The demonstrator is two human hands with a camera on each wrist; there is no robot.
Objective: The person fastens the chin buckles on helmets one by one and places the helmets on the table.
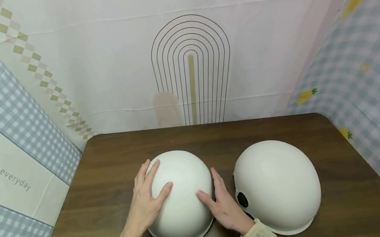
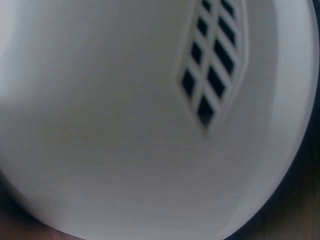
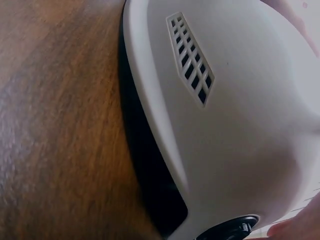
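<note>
Now, the left hand [image 1: 145, 199] is resting on the left side of a white helmet [image 1: 185, 203], with its fingers spreading wide. The right hand [image 1: 223, 203] is touching the other side, with its thumb lying on the curve and its fingers reaching out straight. The helmet is sitting on the brown table [image 1: 88, 211], between the two hands. A second helmet [image 1: 280, 187] is standing just to the right, and no hand is holding it.

Maybe the hands are resting on both sides because a round thing could be tipping if only one hand were pushing it. The round tops are facing up, perhaps because the rims are making a steadier seat.

Both shells are looking smooth and hard, like plastic. In the right wrist view, small diamond-shaped holes [image 3: 190, 60] are making a net on the side, and a shiny black round piece [image 3: 229, 229] is peeking out below. The table is showing streaks like wood.
</note>
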